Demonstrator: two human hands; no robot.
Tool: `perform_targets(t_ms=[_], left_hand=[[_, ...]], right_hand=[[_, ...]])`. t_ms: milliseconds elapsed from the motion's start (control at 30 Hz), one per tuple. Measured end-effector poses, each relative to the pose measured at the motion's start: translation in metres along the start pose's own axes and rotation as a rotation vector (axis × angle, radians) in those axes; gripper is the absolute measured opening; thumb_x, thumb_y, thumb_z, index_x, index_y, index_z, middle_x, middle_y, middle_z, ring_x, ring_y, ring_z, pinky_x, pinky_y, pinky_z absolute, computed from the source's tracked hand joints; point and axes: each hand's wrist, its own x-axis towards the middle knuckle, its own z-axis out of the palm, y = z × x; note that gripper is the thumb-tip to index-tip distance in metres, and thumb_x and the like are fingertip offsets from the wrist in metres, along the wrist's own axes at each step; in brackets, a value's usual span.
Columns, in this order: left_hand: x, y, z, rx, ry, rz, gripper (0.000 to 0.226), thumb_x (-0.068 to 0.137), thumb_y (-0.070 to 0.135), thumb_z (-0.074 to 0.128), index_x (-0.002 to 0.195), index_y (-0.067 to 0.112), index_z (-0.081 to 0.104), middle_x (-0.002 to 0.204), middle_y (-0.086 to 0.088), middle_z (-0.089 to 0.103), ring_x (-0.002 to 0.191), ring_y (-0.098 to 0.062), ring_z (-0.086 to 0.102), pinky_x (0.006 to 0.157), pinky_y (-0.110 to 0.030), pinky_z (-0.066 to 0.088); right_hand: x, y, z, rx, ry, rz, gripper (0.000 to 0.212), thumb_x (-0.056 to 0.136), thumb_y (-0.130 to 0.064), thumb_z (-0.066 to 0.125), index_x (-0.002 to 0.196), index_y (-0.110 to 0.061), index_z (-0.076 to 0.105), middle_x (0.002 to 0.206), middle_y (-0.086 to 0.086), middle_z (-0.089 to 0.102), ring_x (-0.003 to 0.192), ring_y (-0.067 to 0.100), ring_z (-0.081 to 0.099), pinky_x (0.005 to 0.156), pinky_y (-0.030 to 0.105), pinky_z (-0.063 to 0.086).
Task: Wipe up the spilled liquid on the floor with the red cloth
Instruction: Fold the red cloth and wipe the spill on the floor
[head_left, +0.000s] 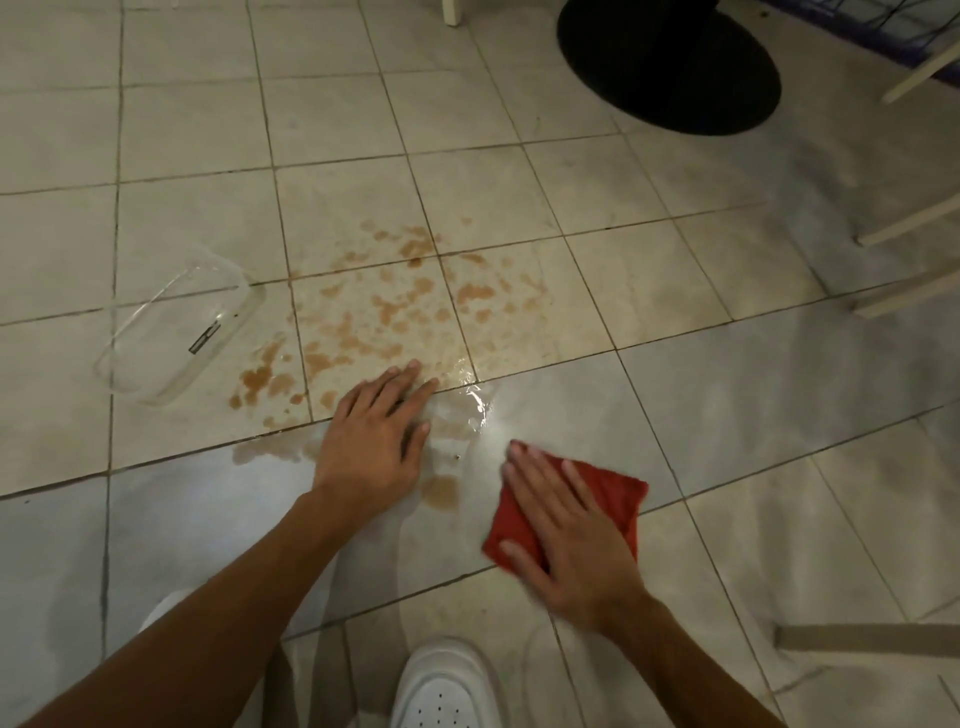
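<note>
Fingers (540, 483) of the right hand (569, 540) lie straight, pressing the red cloth (613, 491) flat on the tiled floor (727, 415) just right of the brown spilled liquid (384, 317). Left hand (376, 431) rests open, apparently on the wet patch.

Pale square tiles cover the floor (519, 130), dark grout lines (266, 135) running aslant. A round black base (670, 62) sits at the far side, with a white leg (452, 13) just beside it. Pale wooden legs (909, 223) stand along the right. The light is dim, with a bluish sheen (208, 499) on the near tiles.
</note>
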Motion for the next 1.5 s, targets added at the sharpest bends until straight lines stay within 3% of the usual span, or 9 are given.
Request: perform_targets(t_ms=[167, 233, 333, 400, 633, 867, 1067, 1300, 1500], left_hand=[[-0.007, -0.01, -0.007, 0.017, -0.009, -0.057, 0.057, 0.107, 0.049, 0.036, 0.162, 0.032, 0.04, 0.173, 0.004, 0.031, 0.158, -0.022, 0.027, 0.129, -0.047, 0.021], [-0.009, -0.01, -0.009, 0.022, -0.008, -0.071, 0.058, 0.107, 0.049, 0.035, 0.162, 0.033, 0.039, 0.173, 0.004, 0.029, 0.159, -0.021, 0.025, 0.13, -0.047, 0.02], [-0.009, -0.01, -0.01, 0.02, -0.017, -0.066, 0.058, 0.108, 0.05, 0.034, 0.163, 0.034, 0.038, 0.174, 0.004, 0.028, 0.159, -0.02, 0.025, 0.13, -0.047, 0.02], [-0.008, -0.013, -0.011, 0.021, -0.028, -0.066, 0.058, 0.108, 0.051, 0.032, 0.163, 0.035, 0.036, 0.174, 0.006, 0.027, 0.16, -0.019, 0.024, 0.13, -0.047, 0.02], [-0.019, -0.017, -0.007, 0.018, 0.004, -0.083, 0.058, 0.109, 0.049, 0.031, 0.164, 0.032, 0.036, 0.174, 0.004, 0.027, 0.161, -0.021, 0.023, 0.129, -0.05, 0.023], [-0.021, -0.023, -0.009, 0.032, 0.016, -0.091, 0.057, 0.108, 0.049, 0.035, 0.162, 0.031, 0.039, 0.174, 0.003, 0.028, 0.159, -0.022, 0.026, 0.129, -0.048, 0.023], [-0.028, -0.026, -0.01, 0.051, 0.063, -0.089, 0.056, 0.108, 0.046, 0.039, 0.161, 0.029, 0.042, 0.172, 0.001, 0.032, 0.157, -0.024, 0.031, 0.128, -0.046, 0.024], [-0.028, -0.027, -0.009, 0.045, 0.067, -0.08, 0.055, 0.107, 0.044, 0.041, 0.16, 0.029, 0.045, 0.171, 0.002, 0.035, 0.156, -0.024, 0.034, 0.126, -0.046, 0.027], [-0.029, -0.028, -0.008, 0.052, 0.067, -0.087, 0.056, 0.108, 0.045, 0.04, 0.161, 0.029, 0.043, 0.172, 0.003, 0.033, 0.156, -0.023, 0.033, 0.127, -0.046, 0.025]], right_hand=[[0.054, -0.003, 0.005, 0.042, 0.085, 0.417, 0.08, 0.114, -0.063, 0.016, 0.176, -0.016, -0.004, 0.184, 0.002, -0.014, 0.169, 0.016, -0.016, 0.139, 0.051, 0.001], [0.065, -0.021, 0.004, 0.046, 0.06, 0.353, 0.08, 0.114, -0.063, 0.015, 0.175, -0.015, -0.007, 0.183, 0.003, -0.017, 0.169, 0.017, -0.019, 0.138, 0.051, -0.001], [0.037, -0.034, 0.002, 0.039, -0.015, 0.0, 0.081, 0.116, -0.06, 0.029, 0.176, -0.018, -0.005, 0.184, -0.001, -0.015, 0.17, 0.015, -0.015, 0.139, 0.049, 0.002], [0.016, -0.018, -0.002, 0.051, -0.042, -0.091, 0.083, 0.115, -0.061, 0.035, 0.176, -0.02, -0.003, 0.184, -0.004, -0.013, 0.17, 0.014, -0.011, 0.138, 0.05, 0.009], [0.063, -0.011, 0.004, 0.036, 0.059, 0.372, 0.081, 0.114, -0.064, 0.012, 0.175, -0.014, -0.006, 0.184, 0.003, -0.014, 0.169, 0.017, -0.017, 0.138, 0.052, 0.005], [0.021, -0.044, 0.01, -0.015, -0.02, -0.033, 0.083, 0.115, -0.063, 0.027, 0.176, -0.016, -0.003, 0.184, 0.001, -0.012, 0.17, 0.016, -0.013, 0.137, 0.047, 0.002], [0.045, -0.033, 0.01, 0.006, 0.047, 0.256, 0.082, 0.114, -0.064, 0.016, 0.175, -0.012, -0.003, 0.184, 0.005, -0.011, 0.17, 0.018, -0.013, 0.139, 0.052, 0.006], [0.02, -0.052, 0.014, -0.022, 0.002, -0.053, 0.084, 0.115, -0.062, 0.032, 0.176, -0.015, 0.0, 0.185, 0.001, -0.01, 0.171, 0.017, -0.008, 0.138, 0.049, 0.007], [0.048, -0.053, 0.016, 0.045, 0.111, 0.326, 0.084, 0.113, -0.066, 0.023, 0.176, -0.013, 0.003, 0.185, 0.003, -0.005, 0.171, 0.018, -0.009, 0.139, 0.051, 0.005]])
